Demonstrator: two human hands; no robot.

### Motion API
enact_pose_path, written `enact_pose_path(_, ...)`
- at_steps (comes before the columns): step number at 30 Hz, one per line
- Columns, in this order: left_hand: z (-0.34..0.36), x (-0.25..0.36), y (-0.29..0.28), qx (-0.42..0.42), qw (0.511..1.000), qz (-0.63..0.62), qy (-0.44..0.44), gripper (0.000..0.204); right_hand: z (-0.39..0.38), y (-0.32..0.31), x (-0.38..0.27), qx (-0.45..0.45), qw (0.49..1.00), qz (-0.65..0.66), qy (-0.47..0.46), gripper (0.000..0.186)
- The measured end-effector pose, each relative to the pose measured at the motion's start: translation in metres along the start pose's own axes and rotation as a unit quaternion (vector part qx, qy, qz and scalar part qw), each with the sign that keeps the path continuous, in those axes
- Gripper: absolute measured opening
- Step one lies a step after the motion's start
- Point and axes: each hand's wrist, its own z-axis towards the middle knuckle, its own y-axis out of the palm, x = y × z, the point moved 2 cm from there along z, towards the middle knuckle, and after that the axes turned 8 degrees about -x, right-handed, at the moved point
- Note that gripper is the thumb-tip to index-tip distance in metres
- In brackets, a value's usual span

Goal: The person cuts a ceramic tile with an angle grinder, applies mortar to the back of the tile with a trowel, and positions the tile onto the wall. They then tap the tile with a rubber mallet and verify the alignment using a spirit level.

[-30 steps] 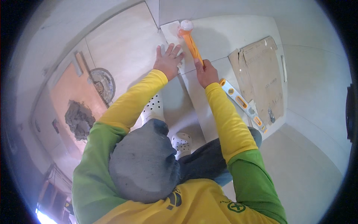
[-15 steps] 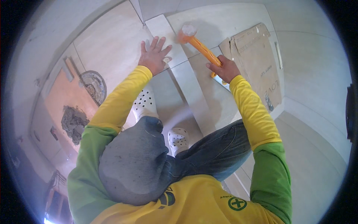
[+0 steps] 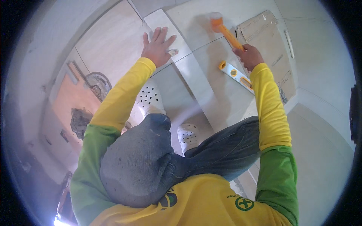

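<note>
With fingers spread, my left hand (image 3: pixel 157 49) rests on a narrow pale tile (image 3: pixel 166 25) along a raised strip of tiles. Something small and whitish shows by its thumb. My right hand (image 3: pixel 249 57) is wrapped round the orange handle of a rubber mallet (image 3: pixel 228 35). The mallet's head, orange with a pale face, is over the large tiles right of the strip and blurred. Below the mallet, a spirit level (image 3: pixel 234 76) with yellow ends lies on the tiles, its near end hidden by my right forearm.
Flattened cardboard (image 3: pixel 266 49) lies at the right by the wall, with a thin white stick (image 3: pixel 289 44) beyond it. On the left, an orange-brown board (image 3: pixel 71 94) carries a grey mortar heap (image 3: pixel 81 122) beside a round container (image 3: pixel 98 84). My white clogs (image 3: pixel 187 135) stand below the raised strip.
My right hand has moved right with the mallet, away from the strip, uncovering more of the spirit level. My left hand stays flat on the narrow tile. The view has shifted slightly.
</note>
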Motion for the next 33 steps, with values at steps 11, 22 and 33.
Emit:
enact_pose_path(11, 0.008, 0.003, 0.000, -0.108, 0.993, 0.048, -0.011, 0.076, 0.000, -0.033, 0.050, -0.039, 0.972, 0.187, 0.137, 0.030)
enact_pose_path(22, 0.010, 0.005, 0.000, -0.080, 0.996, 0.035, -0.006, 0.069, -0.013, -0.057, 0.047, -0.011, 0.991, 0.080, 0.106, 0.041)
enact_pose_path(33, 0.011, 0.022, 0.007, -0.051, 0.998, 0.029, -0.004, 0.074, 0.005, -0.047, 0.008, 0.033, 0.970, -0.236, 0.053, 0.031)
